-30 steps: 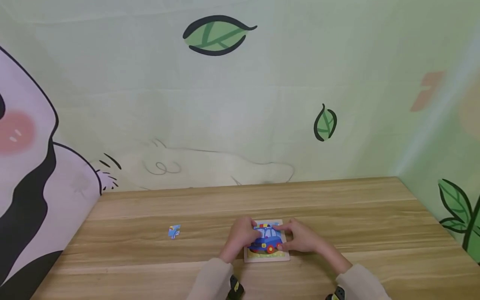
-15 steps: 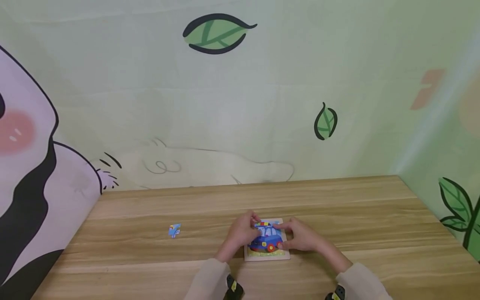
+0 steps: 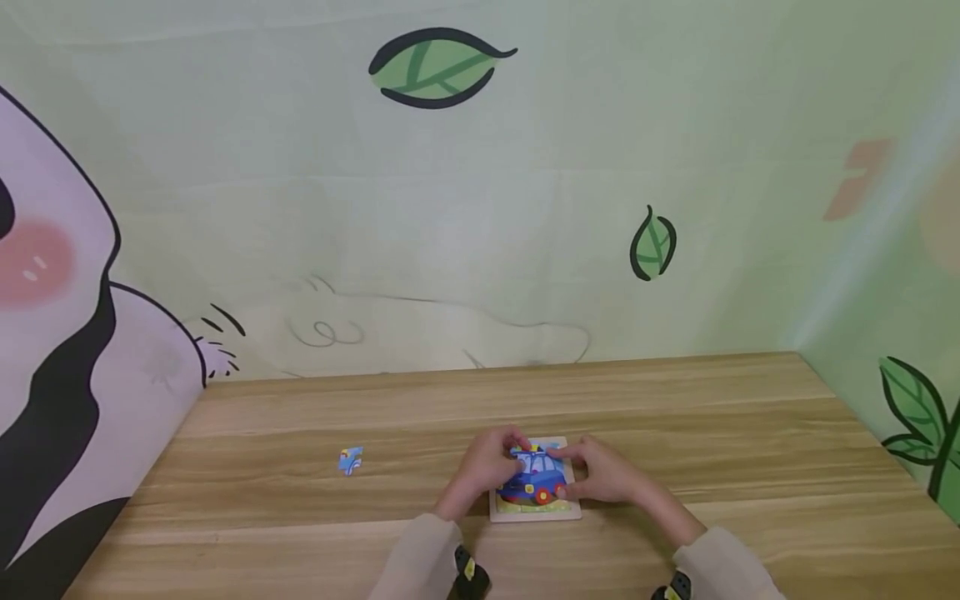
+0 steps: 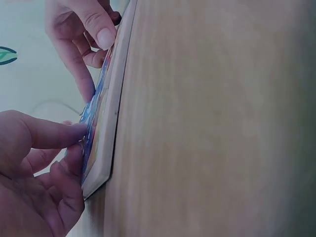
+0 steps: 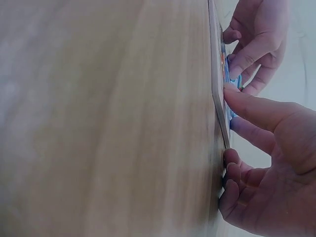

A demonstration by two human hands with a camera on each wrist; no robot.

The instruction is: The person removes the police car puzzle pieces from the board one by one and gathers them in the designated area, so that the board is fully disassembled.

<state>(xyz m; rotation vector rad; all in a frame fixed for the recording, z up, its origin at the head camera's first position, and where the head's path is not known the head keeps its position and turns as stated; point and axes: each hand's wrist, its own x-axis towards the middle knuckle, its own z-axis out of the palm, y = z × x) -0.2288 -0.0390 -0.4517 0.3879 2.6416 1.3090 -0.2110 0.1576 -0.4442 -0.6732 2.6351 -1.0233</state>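
A small square jigsaw puzzle (image 3: 542, 485) showing a blue car lies in a pale frame on the table. At its upper left, my left hand (image 3: 489, 460) pinches a light-blue puzzle piece (image 5: 238, 81), which stands slightly raised off the picture in the right wrist view. My right hand (image 3: 606, 473) rests on the puzzle's right side, thumb and index finger spread and pressing on the picture; its other fingers (image 5: 230, 195) touch down beside the frame. A loose puzzle piece (image 3: 350, 460) lies well to the left. The left hand covers the puzzle's upper left corner.
The wooden table (image 3: 712, 425) runs back to a wall covering (image 3: 480, 208) printed with leaves and a panda figure. Both wrists wear dark bands below beige sleeves (image 3: 420, 558).
The left hand has lifted a little, and its fingers have shifted across the puzzle's top edge, covering part of the car's roof. The right hand and the loose piece stay put.
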